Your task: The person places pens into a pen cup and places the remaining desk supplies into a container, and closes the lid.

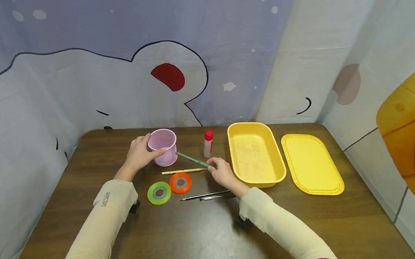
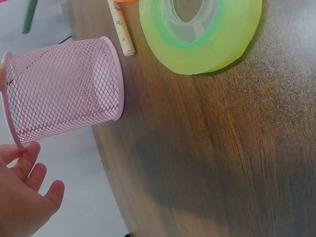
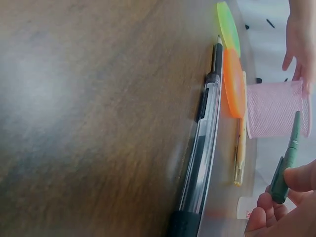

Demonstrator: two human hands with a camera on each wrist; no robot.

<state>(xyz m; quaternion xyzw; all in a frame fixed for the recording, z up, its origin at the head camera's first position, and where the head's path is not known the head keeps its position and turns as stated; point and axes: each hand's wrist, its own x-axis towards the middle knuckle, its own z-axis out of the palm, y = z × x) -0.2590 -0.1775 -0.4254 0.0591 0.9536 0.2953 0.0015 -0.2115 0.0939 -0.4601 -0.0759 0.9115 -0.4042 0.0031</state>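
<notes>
My left hand (image 1: pixel 138 155) holds a pink mesh pen cup (image 1: pixel 167 158) by its rim, thumb on the near side and fingers on the far side. The cup stands upright at the back of the table. In my right hand (image 1: pixel 223 173) a green pen (image 1: pixel 191 158) is pinched between thumb and fingers near one end. Its other end points left, close beside the cup in the head view. The right wrist view shows the pen's clip (image 3: pixel 277 173) by my thumb.
A patterned pen (image 1: pixel 181 171), green tape roll (image 1: pixel 159 193) and orange tape roll (image 1: pixel 180 182) lie before the cup. A pencil (image 1: pixel 197 196) and clear-barrelled pen (image 1: pixel 216 197) lie nearer. A glue stick (image 1: pixel 208 145), yellow tub (image 1: pixel 283 167) and yellow lid (image 1: pixel 312 164) are farther right.
</notes>
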